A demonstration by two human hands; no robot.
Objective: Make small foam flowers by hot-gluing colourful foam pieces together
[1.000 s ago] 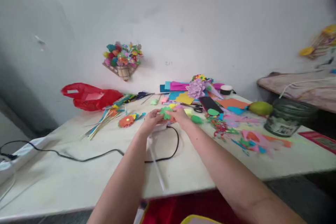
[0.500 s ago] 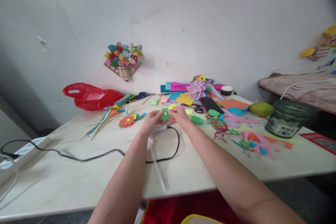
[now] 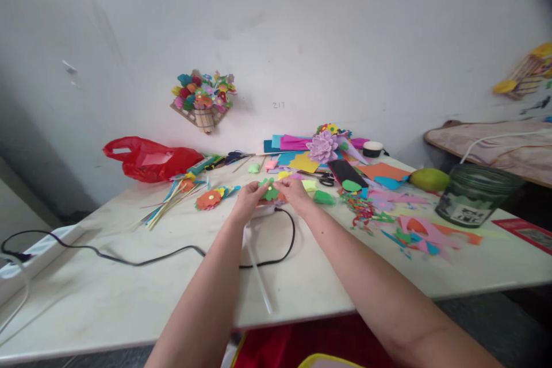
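A green paper flower (image 3: 270, 190) with a small yellow centre is pinched between my two hands above the white table. My left hand (image 3: 250, 198) grips its left edge, and my right hand (image 3: 294, 192) grips its right edge. Orange material shows just under the flower. Beneath my hands lies a white glue gun, partly hidden, with a clear glue stick (image 3: 259, 270) reaching toward the table's front edge. Left of my left hand is an orange flower (image 3: 208, 199) with a yellow centre.
A black cord (image 3: 138, 263) crosses the table (image 3: 172, 305) from a power strip (image 3: 38, 259). A red bag (image 3: 150, 161) sits at the back left. Scissors (image 3: 326, 179), a phone (image 3: 347, 173), foam scraps (image 3: 426, 230) and a glass jar (image 3: 472, 195) are on the right.
My hands have drawn slightly closer together on the green flower, and the flower has shifted a little and looks more tilted. The surrounding objects are unchanged.
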